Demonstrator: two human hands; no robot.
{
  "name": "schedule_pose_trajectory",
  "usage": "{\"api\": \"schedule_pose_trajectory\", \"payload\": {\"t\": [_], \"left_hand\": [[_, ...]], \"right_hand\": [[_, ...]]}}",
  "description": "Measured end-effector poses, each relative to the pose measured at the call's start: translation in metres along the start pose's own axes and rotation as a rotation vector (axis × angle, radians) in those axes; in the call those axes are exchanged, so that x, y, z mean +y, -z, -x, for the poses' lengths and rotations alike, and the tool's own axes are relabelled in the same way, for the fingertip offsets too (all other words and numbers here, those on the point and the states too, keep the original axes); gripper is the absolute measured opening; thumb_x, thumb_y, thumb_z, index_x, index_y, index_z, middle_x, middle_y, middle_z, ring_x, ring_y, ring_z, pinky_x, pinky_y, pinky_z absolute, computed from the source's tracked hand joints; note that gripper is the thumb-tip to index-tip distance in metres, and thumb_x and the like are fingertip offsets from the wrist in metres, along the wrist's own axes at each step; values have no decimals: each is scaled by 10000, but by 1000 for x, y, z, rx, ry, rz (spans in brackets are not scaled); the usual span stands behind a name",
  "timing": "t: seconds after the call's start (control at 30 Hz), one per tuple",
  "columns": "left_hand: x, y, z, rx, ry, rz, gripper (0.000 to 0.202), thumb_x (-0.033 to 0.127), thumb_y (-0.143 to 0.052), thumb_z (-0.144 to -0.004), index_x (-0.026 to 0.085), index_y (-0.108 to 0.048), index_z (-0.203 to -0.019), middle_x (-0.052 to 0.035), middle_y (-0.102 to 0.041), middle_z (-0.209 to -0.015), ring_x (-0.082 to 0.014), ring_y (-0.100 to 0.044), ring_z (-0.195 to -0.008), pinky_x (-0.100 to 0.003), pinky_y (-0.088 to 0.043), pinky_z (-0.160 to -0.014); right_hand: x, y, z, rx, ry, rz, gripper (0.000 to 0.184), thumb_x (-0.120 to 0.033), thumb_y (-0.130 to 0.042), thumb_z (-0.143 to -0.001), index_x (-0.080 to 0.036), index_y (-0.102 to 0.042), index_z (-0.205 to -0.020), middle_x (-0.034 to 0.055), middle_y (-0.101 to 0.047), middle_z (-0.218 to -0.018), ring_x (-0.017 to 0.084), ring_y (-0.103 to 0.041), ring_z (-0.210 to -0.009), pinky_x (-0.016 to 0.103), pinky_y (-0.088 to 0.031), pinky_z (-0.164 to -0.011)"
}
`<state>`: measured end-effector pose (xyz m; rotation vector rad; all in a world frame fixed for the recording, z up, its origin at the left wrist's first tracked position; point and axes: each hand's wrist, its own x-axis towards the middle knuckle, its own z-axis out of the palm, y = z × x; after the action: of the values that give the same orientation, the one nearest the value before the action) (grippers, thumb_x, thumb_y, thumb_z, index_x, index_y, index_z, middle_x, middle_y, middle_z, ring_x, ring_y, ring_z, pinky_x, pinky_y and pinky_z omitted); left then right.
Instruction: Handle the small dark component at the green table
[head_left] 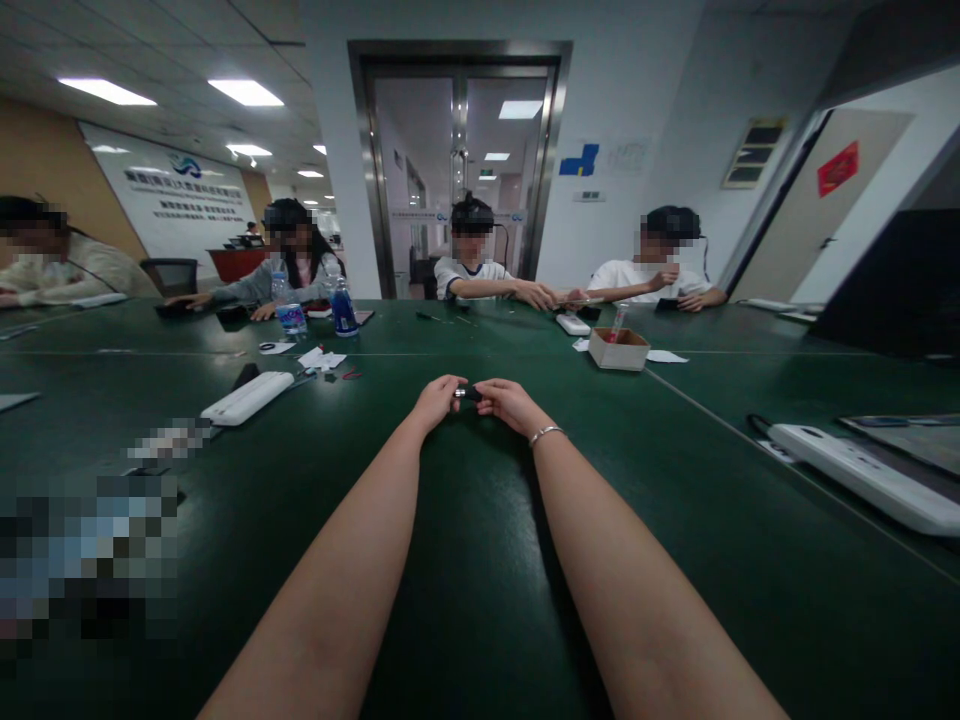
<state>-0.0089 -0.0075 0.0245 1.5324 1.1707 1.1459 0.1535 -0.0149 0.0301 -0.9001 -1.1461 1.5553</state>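
Over the middle of the green table (pixel 465 560), both my arms reach forward and my hands nearly meet. Between them is a small black object with a shiny silver end (pixel 469 394); its exact kind is too small to make out. My left hand (pixel 435 403) pinches the silver end with thumb and fingers. At the black end, my right hand (pixel 513 405) has its fingers closed. A silver bracelet (pixel 545 435) circles my right wrist.
White power strips lie left (pixel 247 398) and right (pixel 862 475). Ahead to the right stands a small open box (pixel 619 350). Two bottles, one a blue bottle (pixel 343 310), and paper scraps (pixel 322 358) are ahead left. Several people sit along the far side.
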Motion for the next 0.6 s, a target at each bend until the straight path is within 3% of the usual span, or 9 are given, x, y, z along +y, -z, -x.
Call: {"api": "schedule_pose_trajectory", "payload": {"t": [0.17, 0.3, 0.6], "left_hand": [[-2, 1, -1, -8, -3, -16, 270, 231, -462, -831, 113, -633, -1003, 11, -547, -564, -85, -444, -463, -206, -332, -479], [-5, 0, -2, -24, -35, -2, 337, 342, -444, -857, 92, -647, -955, 0, -536, -532, -96, -461, -475, -213, -344, -490], [-7, 1, -2, 19, -54, -51, 296, 313, -471, -820, 125, -650, -963, -7, -562, -612, -106, -480, -531, -217, -353, -503]], "right_hand": [[-1, -1, 1, 17, -6, 1, 109, -21, -570, -855, -82, -591, -767, 50, -585, -595, 103, -566, -474, 186, -504, -463], [-1, -1, 0, 15, -9, -6, 88, -29, -594, -843, -84, -593, -775, 55, -594, -609, 104, -569, -481, 186, -505, -466], [0, 1, -1, 17, -7, -10, 80, -30, -605, -837, -85, -598, -779, 55, -596, -620, 103, -569, -489, 190, -509, -475]]}}
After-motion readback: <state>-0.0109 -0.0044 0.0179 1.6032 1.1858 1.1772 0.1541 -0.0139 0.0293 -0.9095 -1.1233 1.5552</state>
